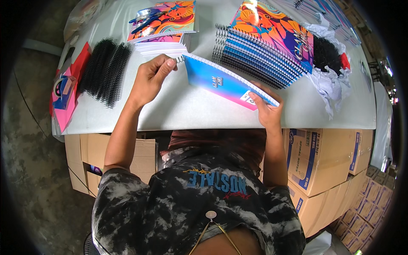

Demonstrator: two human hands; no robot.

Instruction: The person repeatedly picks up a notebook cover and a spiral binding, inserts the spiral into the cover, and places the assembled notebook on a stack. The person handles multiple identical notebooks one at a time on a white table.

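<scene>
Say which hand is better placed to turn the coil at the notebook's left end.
Probably the left hand: its fingers pinch the coil, while the right hand is busy gripping the notebook near its opposite end.

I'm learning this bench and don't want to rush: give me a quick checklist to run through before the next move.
1. Notebook supported: ok; the right hand grips the blue-and-pink notebook near its right end.
2. Coil held: ok; the left hand pinches the dark spiral coil between its fingers at the notebook's left corner.
3. Coil along the whole punched edge: not ok; it shows only at the left corner.
4. Inner pages lined up: cannot tell; the cover hides them.
5. More coils nearby: ok; a bundle of black spiral coils lies on the table, left of the left hand.
</scene>
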